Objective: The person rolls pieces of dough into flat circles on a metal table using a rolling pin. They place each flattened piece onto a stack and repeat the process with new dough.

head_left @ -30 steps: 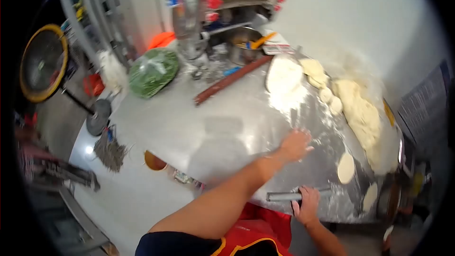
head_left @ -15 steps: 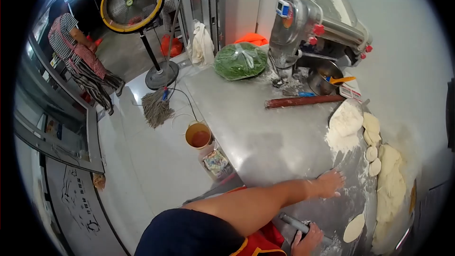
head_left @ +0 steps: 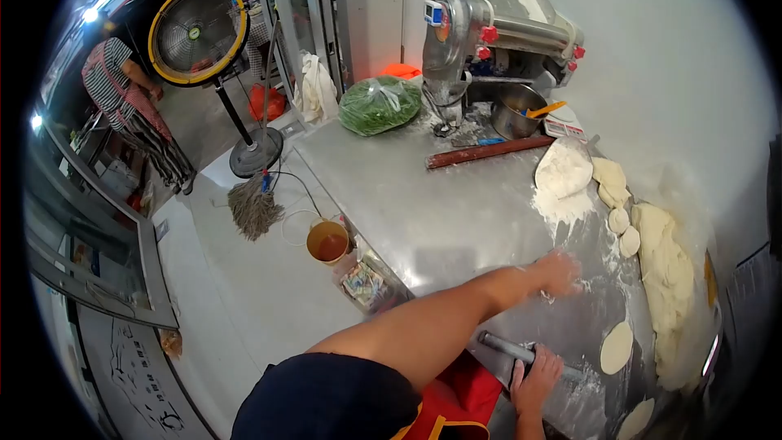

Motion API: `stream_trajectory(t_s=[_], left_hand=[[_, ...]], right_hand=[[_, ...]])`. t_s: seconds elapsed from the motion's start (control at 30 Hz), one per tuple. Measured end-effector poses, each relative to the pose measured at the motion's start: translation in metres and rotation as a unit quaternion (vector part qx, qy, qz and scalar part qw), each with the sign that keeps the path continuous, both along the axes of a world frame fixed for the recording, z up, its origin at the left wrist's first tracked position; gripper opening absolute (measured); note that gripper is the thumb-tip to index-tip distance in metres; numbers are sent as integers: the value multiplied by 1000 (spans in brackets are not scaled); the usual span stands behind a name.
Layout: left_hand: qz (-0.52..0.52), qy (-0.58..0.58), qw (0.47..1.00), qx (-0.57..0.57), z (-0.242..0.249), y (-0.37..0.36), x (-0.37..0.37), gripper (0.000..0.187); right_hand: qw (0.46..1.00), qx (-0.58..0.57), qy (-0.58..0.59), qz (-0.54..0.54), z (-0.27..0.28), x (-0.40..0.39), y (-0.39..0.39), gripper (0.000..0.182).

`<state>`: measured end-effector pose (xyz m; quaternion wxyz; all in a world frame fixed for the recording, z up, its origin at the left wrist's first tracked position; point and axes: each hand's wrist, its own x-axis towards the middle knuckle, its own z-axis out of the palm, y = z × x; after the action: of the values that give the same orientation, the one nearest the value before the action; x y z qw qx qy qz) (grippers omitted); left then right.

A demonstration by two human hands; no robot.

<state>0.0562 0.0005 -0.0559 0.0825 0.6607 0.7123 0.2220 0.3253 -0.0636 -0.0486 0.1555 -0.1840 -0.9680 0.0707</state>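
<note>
My left hand (head_left: 560,274) is over the steel table (head_left: 464,236), dusted with flour and smeared by motion, so its fingers do not show clearly. Closer to me, my right hand (head_left: 539,376) is closed around a grey rolling pin (head_left: 507,345). A flat oval of dough (head_left: 617,348) lies to the right of the pin, with a second flattened piece (head_left: 635,420) partly at the lower edge of the view. Beyond them stretches a long lump of dough (head_left: 666,277). Two small dough rounds (head_left: 630,241) sit beside it, near a flour heap (head_left: 562,175).
A dough machine (head_left: 444,49), a metal pot (head_left: 517,110), a dark red rod (head_left: 489,152) and bagged greens (head_left: 380,106) stand along the far side. By the table's left edge are a bucket (head_left: 328,243) and a box of banknotes (head_left: 364,283). Another person (head_left: 122,90) stands beyond a fan (head_left: 198,33).
The view has shifted, and a second flattened dough piece shows at the bottom. My left hand, flat with fingers spread before, is now blurred. My right hand still holds the rolling pin.
</note>
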Motion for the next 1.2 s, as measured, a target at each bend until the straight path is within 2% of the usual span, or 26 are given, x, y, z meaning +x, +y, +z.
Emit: stream_trajectory(t_s=[0.07,0.13,0.17,0.2,0.23,0.27,0.33,0.37,0.43,0.53,0.6,0.7,0.83,0.93,1.13,1.2], left_hand=[[-83,36,995,28,-30,30,-18,40],[-24,-115,993,-13,-97,86,-45,42],[88,-182,979,-36,-75,65,-44,39],[100,-157,981,-44,-46,39,-45,41],[122,-116,985,30,-109,81,-57,21],[85,-96,990,-60,-74,45,-65,36],[129,-79,986,-70,-30,9,-55,37],[131,-16,987,-96,-6,-3,-50,43],[110,25,993,-17,-4,-22,-49,49],[151,-93,984,-7,-6,-37,-52,45],[193,-165,967,-18,19,-51,-49,45],[217,-171,961,-5,23,-57,-62,50],[216,-88,972,-3,-12,-59,-84,47],[190,-109,973,71,-22,-63,-77,43],[128,-115,985,10,0,-103,-25,43],[92,-102,991,9,7,-123,-10,42]], right_hand=[[1000,13,1,-7,-1,0,-2,56],[1000,-2,-8,-16,2,0,-2,56],[1000,-6,-3,-13,1,1,-2,56],[1000,-9,2,-16,1,1,-1,55],[1000,-8,11,-11,2,0,0,54],[1000,-8,19,-6,3,1,0,53],[999,5,36,-16,2,1,-1,51],[999,11,41,-18,2,3,-1,50],[998,16,53,-16,-1,4,-2,51],[998,14,65,-10,-4,5,2,50],[998,23,64,-16,-2,5,0,50],[998,26,62,-21,-2,5,-2,50],[998,27,58,-16,-1,5,0,50],[998,9,60,-4,-1,7,1,49],[997,-49,45,36,6,23,23,44],[998,-61,10,0,11,32,35,39]])
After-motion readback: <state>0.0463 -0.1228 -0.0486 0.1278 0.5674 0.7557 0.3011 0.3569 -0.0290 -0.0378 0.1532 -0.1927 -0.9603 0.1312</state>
